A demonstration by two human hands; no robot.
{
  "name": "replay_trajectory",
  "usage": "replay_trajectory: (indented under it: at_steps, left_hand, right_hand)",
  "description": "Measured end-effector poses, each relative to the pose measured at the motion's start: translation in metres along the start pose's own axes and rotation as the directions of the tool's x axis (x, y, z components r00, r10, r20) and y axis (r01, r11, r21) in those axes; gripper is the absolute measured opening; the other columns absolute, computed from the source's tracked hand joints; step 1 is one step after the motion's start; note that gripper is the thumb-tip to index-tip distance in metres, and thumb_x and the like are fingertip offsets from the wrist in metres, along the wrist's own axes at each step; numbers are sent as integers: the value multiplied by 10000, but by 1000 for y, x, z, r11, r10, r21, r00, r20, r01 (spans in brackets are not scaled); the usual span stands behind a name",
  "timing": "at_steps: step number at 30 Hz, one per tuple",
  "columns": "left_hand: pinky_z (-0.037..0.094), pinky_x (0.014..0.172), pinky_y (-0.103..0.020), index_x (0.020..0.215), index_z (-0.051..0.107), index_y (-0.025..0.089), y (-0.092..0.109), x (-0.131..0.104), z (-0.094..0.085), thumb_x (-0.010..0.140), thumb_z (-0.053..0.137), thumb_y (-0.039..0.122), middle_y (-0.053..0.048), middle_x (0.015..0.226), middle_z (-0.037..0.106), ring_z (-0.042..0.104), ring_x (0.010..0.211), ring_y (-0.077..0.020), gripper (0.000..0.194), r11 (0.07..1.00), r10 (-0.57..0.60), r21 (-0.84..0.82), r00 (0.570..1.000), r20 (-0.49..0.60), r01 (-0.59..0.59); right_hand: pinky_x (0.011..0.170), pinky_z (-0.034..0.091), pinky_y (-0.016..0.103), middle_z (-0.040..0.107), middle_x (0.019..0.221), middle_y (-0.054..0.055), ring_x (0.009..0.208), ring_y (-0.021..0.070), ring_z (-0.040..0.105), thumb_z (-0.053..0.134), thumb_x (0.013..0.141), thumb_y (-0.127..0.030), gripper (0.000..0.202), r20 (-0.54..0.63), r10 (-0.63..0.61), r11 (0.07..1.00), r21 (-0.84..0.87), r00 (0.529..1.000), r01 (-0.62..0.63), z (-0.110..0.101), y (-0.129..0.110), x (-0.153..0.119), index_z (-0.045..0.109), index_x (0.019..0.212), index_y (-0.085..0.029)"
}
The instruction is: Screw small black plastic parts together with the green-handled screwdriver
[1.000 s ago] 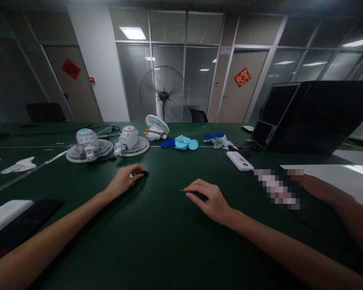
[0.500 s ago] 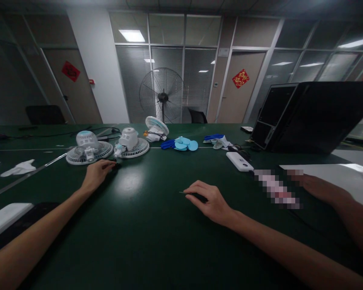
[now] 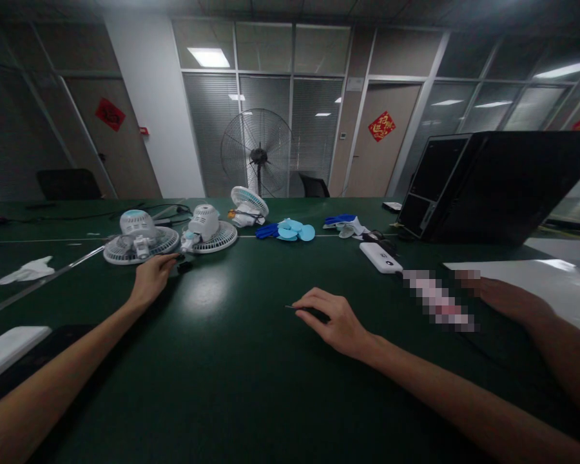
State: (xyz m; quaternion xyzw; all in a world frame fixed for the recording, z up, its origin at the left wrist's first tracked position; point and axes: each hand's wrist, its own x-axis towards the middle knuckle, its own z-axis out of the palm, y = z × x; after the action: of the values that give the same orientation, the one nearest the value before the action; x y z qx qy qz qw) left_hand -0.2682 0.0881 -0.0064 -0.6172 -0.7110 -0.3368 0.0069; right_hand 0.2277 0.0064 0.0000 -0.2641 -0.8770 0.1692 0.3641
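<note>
My left hand [image 3: 153, 278] reaches out over the table, fingertips pinched together just in front of the white fan parts. Something small and dark shows at those fingertips, too small to name. A small black object [image 3: 184, 267] lies on the table just right of them. My right hand [image 3: 331, 320] rests at mid-table, closed around what looks like a screwdriver [image 3: 290, 307]. Its thin shaft sticks out to the left, and the dark handle is mostly hidden in my fingers. Closest to my left hand are two small white fans [image 3: 140, 240] [image 3: 215, 237], lying face down.
Behind stand another small fan [image 3: 249, 205], light-blue discs [image 3: 296, 230] and blue-white gloves [image 3: 345, 223]. To the right are a white power bank [image 3: 381, 257], a black computer case [image 3: 507, 187] and another person's arm [image 3: 522, 303]. A white box [image 3: 14, 348] sits at left.
My left hand has drawn back slightly to the left, and the black object beside its fingertips now shows more fully. My right hand keeps its grip, nearly still. The view has shifted slightly.
</note>
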Motion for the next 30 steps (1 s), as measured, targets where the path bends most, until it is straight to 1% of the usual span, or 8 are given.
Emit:
replay_trajectory:
  at_steps: [4,7,9,14,18,23,28,30]
  left_hand:
    - [599,829,-337,1254,747,129,-1,-2,-1,900,604,448,-102,945,815,775,919,-288,498,981,-137,-137,990,14,138]
    - [611,807,-319,1252,746,118,-2,-2,1,890,630,454,-102,977,821,785,873,-264,507,957,-174,-232,985,15,173]
    - [610,814,-319,1253,754,126,-5,-1,2,891,632,469,-104,1014,822,785,882,-265,513,945,-190,-270,982,10,185]
    - [573,924,-362,1249,786,172,-14,2,4,885,645,528,-94,1004,826,772,978,-307,528,965,-208,-167,978,-14,203]
    - [577,885,-342,1260,776,158,-17,3,3,883,651,487,-102,1037,826,780,958,-299,516,962,-220,-167,975,-6,216]
    - [582,879,-339,1210,786,155,-10,2,1,830,703,431,-96,993,831,783,959,-298,477,947,-255,-205,967,-11,247]
    - [596,829,-336,1097,809,173,2,-3,-3,788,727,424,-71,885,828,789,879,-290,407,933,-268,-251,963,-9,257]
    - [594,811,-333,1089,809,188,5,-4,-3,788,721,444,-70,927,830,784,906,-294,405,941,-249,-243,968,-24,235]
  right_hand:
    - [864,610,322,706,1142,49,988,178,701,642,1044,-216,214,5,-3,1000,-4,1000,3,0,2,-1,702,1250,-212]
    - [852,615,316,705,1152,52,990,178,703,639,1047,-219,218,11,-10,1000,9,1000,10,0,3,-1,700,1257,-213]
    - [851,616,318,704,1157,54,992,180,703,643,1045,-218,223,13,-12,1000,8,1000,12,1,3,-1,700,1261,-215]
    - [849,617,314,703,1164,56,993,176,703,639,1048,-217,222,26,-10,1000,-5,1000,10,2,3,-1,700,1261,-211]
    - [846,619,305,698,1167,54,994,170,700,633,1053,-219,225,39,-13,1000,2,999,13,1,2,-1,696,1269,-209]
    - [844,621,306,695,1173,56,998,169,699,626,1055,-213,231,46,-18,1000,15,999,17,0,1,0,692,1277,-204]
    - [844,621,312,700,1169,55,991,174,701,633,1053,-226,235,42,-25,1000,7,999,25,1,2,0,695,1279,-219]
    - [843,618,313,700,1165,53,987,174,700,640,1049,-224,239,41,-24,1000,0,999,24,2,2,0,695,1282,-221]
